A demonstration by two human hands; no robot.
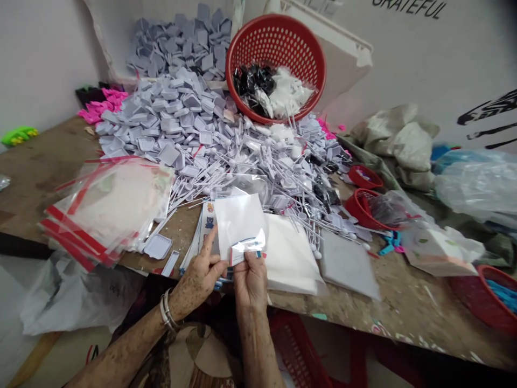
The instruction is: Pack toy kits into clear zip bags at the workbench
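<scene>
My right hand (250, 277) grips the bottom edge of a glossy white sheet (240, 215), which looks like a plastic-covered packet, with a small printed card (238, 255) at its lower edge. My left hand (202, 272), wearing bracelets, is at the sheet's lower left. Its index finger is stretched along the sheet's left edge and its thumb reaches the card's corner; its other fingers are partly curled. Beneath and left of the sheet lie printed cards (209, 220) with cartoon animals. To the right rest a stack of white sheets (288, 253) and a stack of clear bags (349, 264).
A large heap of pale grey plastic trays (173, 108) and thin spoon-like sticks covers the table's back. A red basket (277, 32) holding black and white packets stands there. Red-edged plastic bags (113, 205) lie left; small red bowls (359, 207) stand right.
</scene>
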